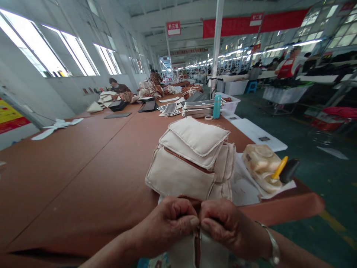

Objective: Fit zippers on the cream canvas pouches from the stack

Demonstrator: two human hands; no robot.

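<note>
Two forearms (122, 240) are angled inward in the head view; by curled left hand (171, 223) and right hand (227, 225), thumbs nearly meeting, a smooth cream piece (214, 251) with a brown strip (197, 249) is pinched in front of puffy, stacked pieces (181, 171) on the table (97, 171).

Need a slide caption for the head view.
Left hand and right hand pinch a cream workpiece near a stack of cream pieces on the brown table.

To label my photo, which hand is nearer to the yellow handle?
Right. The right hand is left of the yellow handle, nearer the camera; the left hand is farther left.
</note>
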